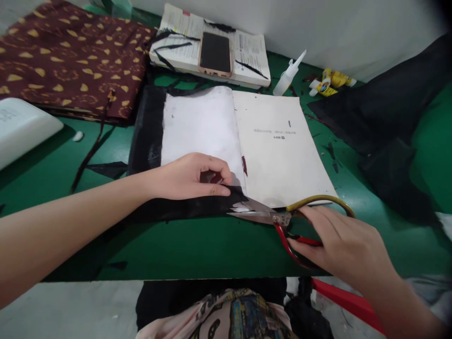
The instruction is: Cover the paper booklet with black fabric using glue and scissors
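Note:
An open book (278, 146) lies on the green table, its left cover bordered by black cloth (146, 136) around a white sheet (199, 122). My left hand (194, 176) pinches the black cloth at the book's lower edge, near the spine. Scissors (281, 219) with one yellow-green and one red handle are in my right hand (339, 240), its fingers through the loops. Their blades stand apart around the cloth edge, just right of my left thumb. A small dark red scrap (244, 165) rests by the spine.
Behind the book, a phone (215, 54) lies on a thick open book (252, 54). A white glue bottle (287, 77) and yellow tubes (326, 87) stand or lie right of it. Black cloth (381, 108) is at right, patterned maroon cloth (70, 61) and a white object (24, 127) at left.

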A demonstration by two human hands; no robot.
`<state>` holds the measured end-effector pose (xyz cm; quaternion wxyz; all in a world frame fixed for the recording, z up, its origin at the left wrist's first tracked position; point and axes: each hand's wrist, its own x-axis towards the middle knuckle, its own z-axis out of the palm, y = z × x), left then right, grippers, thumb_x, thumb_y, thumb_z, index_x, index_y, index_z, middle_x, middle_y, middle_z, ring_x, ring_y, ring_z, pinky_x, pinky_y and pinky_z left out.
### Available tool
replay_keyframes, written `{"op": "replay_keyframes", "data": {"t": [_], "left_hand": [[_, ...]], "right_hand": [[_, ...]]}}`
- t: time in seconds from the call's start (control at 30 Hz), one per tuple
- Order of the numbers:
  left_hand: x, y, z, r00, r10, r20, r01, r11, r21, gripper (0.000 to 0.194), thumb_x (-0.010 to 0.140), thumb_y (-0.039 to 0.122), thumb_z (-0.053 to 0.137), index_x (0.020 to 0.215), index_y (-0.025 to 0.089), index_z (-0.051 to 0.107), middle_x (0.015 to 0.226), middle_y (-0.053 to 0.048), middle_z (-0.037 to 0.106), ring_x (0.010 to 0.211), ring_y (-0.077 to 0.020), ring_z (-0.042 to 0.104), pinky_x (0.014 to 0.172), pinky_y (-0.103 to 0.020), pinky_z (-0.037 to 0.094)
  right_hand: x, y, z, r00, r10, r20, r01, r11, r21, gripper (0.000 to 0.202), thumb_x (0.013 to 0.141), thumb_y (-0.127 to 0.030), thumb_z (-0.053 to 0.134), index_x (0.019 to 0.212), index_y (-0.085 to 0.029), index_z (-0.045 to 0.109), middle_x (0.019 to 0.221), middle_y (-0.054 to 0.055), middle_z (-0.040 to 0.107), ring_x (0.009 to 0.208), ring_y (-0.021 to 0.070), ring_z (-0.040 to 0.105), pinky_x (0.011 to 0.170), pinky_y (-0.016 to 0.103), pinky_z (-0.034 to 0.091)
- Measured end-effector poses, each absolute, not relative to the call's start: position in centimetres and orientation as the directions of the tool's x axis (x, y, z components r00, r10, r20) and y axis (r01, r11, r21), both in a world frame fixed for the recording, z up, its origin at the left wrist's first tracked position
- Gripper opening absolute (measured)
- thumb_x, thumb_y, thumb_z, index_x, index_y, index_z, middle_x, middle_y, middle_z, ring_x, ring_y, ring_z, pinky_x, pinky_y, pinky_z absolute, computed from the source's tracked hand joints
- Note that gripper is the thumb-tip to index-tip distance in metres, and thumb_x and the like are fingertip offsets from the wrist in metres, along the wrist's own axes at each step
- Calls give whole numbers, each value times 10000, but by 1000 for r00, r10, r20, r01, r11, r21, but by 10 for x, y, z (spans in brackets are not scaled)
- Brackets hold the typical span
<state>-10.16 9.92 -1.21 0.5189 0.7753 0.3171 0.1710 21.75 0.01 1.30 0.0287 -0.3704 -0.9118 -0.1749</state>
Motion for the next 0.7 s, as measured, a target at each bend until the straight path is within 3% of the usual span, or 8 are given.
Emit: {"op": "replay_keyframes", "data": {"t": [0.37, 0.6, 0.7], "left_hand": [[-101, 98, -13, 728, 682, -71, 296, -219, 930, 142, 842, 327, 651, 848, 185, 643, 798, 1, 617, 708, -111, 555, 656, -238, 470], [-102, 100, -13, 734, 673, -88, 308, -215, 927, 148, 855, 340, 636, 849, 193, 640, 794, -2, 608, 718, -123, 559, 658, -248, 474], [-102, 99, -13, 730, 676, -98, 319, -210, 924, 157, 853, 352, 637, 855, 195, 643, 788, -3, 605, 720, -128, 561, 662, -254, 478]], "right_hand": [[234, -1, 9, -640, 755, 140, 768, 623, 151, 373, 895, -444, 508, 1073, -121, 568, 925, 96, 713, 789, 223, 701, 619, 310, 477], [239, -2, 10, -569, 822, 31, 822, 569, 1, 335, 824, -367, 549, 1098, -175, 543, 825, 43, 669, 641, 182, 651, 530, 284, 461], [243, -3, 10, -538, 843, -8, 841, 536, -70, 350, 793, -328, 568, 1113, -189, 535, 825, 37, 659, 666, 183, 654, 544, 278, 471]]}}
